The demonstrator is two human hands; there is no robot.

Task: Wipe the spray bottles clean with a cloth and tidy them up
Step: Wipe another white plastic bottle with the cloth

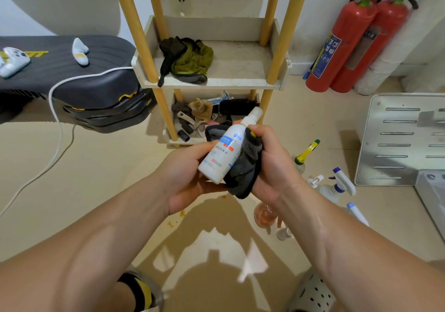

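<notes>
My left hand (185, 174) holds a small white spray bottle (222, 153) with a blue and orange label, tilted with its clear cap pointing up and away. My right hand (269, 164) grips a dark grey cloth (244, 169) and presses it against the bottle's right side. Several other spray bottles lie or stand on the floor to my right: one with a yellow nozzle (304, 155), a white and blue trigger sprayer (337, 185), a small white one (314, 181), another white and blue one (356, 213) and an orange round bottle (263, 215), partly hidden by my right forearm.
A low shelf unit (209, 80) with yellow posts stands ahead; its upper tier carries a green and black cloth (190, 61), the lower tier holds clutter. Two red fire extinguishers (349, 41) lean at the wall on the right. A grey metal panel (399, 140) lies right; a black padded bench (72, 75) left.
</notes>
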